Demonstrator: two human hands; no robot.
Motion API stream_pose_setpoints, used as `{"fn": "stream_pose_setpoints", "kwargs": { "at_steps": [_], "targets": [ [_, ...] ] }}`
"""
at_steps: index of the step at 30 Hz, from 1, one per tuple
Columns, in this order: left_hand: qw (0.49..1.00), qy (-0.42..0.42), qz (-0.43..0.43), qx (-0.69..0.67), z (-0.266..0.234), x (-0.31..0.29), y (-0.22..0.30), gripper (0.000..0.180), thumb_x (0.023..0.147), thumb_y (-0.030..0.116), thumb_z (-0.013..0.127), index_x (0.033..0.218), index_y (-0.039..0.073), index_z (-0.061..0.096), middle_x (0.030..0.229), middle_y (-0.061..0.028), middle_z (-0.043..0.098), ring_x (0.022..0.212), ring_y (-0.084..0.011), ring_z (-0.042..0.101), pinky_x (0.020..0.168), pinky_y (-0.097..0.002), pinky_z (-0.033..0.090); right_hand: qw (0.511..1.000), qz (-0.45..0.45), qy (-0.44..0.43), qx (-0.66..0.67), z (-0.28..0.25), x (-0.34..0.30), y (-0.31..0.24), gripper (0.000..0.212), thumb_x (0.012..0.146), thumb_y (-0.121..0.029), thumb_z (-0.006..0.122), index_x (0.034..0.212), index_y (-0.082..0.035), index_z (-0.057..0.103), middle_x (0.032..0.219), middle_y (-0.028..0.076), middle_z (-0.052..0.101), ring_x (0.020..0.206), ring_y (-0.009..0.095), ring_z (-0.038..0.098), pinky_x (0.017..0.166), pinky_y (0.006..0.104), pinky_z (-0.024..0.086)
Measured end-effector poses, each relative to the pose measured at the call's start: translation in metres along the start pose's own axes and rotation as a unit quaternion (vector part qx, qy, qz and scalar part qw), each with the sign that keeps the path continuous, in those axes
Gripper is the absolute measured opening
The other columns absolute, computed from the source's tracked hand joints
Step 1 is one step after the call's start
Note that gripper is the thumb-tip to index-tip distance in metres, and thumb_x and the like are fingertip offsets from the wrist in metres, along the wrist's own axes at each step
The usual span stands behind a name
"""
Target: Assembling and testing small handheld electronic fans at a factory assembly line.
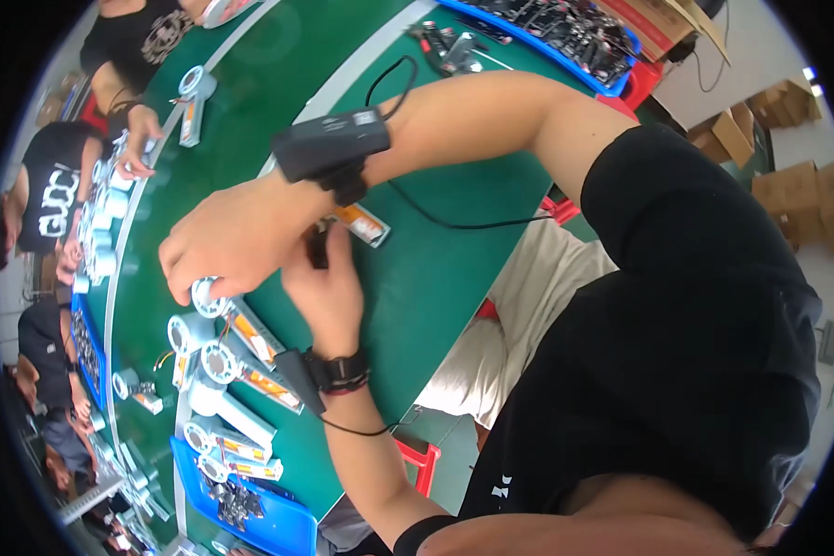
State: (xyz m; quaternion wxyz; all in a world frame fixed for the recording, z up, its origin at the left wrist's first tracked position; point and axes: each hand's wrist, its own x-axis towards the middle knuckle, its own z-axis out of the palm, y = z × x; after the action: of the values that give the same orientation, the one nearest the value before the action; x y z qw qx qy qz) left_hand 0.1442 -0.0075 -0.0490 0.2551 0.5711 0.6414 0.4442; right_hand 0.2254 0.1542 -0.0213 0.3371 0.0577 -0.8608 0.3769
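Note:
Several pale grey-blue hairdryer-shaped housings with round ends and orange-labelled handles lie on the green table. My right hand [236,236] reaches across from the top, its bent fingers closed at the round end of the nearest row housing [248,332]. Below its wrist is my left hand [327,283], thumb raised and fingers curled round a dark part [319,248]; what exactly it grips is hidden. Right beside that thumb, another orange-labelled handle [365,225] sticks out from under my right wrist. Its other end is covered.
More housings [243,413] lie towards the blue tray [287,524] of small dark parts. A large blue tray [635,48] of dark parts and some tools [449,48] sit at the top. Black cables run from both wrist devices. Several co-workers work across the table [389,306].

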Motion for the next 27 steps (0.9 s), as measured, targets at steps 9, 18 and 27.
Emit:
{"fn": "stream_pose_setpoints", "kwargs": {
  "at_steps": [9,18,27],
  "targets": [
    [0.991,0.024,-0.106,-0.084,-0.009,-0.002,0.013,0.03,0.095,0.005,0.064,0.125,0.0,0.06,0.097,-0.0024,0.063,0.078,-0.008,0.056,0.066,-0.0207,0.044,0.986,0.049,0.157,0.003,-0.016,-0.097,-0.011,0.014,0.087,-0.012,0.069,0.1,-0.006,0.069,0.099,0.006,0.065,0.068,0.015,0.065,0.06,0.0275,0.053],
    [0.994,0.036,-0.074,-0.077,-0.017,-0.008,0.0,0.033,0.095,0.002,0.062,0.128,-0.002,0.058,0.104,-0.0044,0.06,0.088,-0.0103,0.057,0.076,-0.0217,0.046,0.986,0.045,0.148,0.058,0.001,-0.091,-0.025,0.016,0.085,-0.015,0.074,0.097,-0.006,0.069,0.095,0.005,0.065,0.066,0.017,0.064,0.058,0.0298,0.051],
    [0.999,0.019,-0.008,-0.05,-0.015,-0.009,0.003,0.034,0.094,0.0,0.063,0.128,-0.006,0.059,0.109,-0.0063,0.056,0.096,-0.0142,0.053,0.085,-0.0265,0.045,0.987,0.066,0.147,0.023,0.002,-0.092,-0.024,0.01,0.086,-0.015,0.072,0.088,-0.007,0.067,0.087,0.002,0.063,0.07,0.02,0.064,0.058,0.0337,0.051]
  ]
}}
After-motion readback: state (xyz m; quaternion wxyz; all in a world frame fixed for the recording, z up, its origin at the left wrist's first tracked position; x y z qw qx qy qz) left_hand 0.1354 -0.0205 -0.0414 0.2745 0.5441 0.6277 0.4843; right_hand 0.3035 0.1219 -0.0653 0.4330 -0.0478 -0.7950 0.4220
